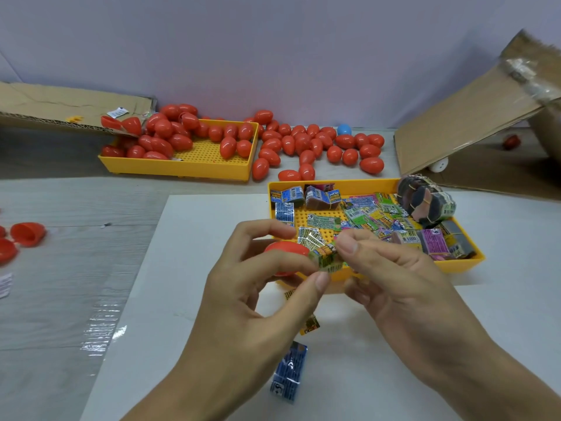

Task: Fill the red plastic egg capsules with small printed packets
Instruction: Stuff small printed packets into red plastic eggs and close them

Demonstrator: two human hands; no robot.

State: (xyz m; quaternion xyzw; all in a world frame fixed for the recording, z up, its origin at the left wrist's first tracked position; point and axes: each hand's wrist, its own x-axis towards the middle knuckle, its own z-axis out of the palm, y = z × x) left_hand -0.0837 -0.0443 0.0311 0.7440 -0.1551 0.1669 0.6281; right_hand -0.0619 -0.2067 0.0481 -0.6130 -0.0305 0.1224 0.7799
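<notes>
Holding 1 red capsule half (283, 249) in our left hand (261, 287), fingers curled round it, we pinch 1 folded printed packet (329, 258) at its mouth; our right hand (391, 268) pinches the same packet from the right, just above the near edge of the near yellow tray (461, 264).

Stock, near right: that tray holds loose packets (376, 217) and rubber-banded bundles (426, 199). Stock, far: a second yellow tray (182, 168) and the table beside it carry many closed red eggs (303, 144). Far left edge: open red halves (27, 233). Near centre, on the white sheet (188, 268): 1 blue packet (288, 372) and 1 yellow packet (309, 325) lying loose.

Risks, as we judge them:
1. The packet looks glossy and springy; if it unfolds before it seats, it may pop back out of the half.
2. Our grip on the smooth half is partial; a hard push from the right could twist it free and send it rolling.
3. A corner left proud of the rim would likely stop the 2 halves closing.
4. The loose packets below may go unnoticed and leave later capsules short.
</notes>
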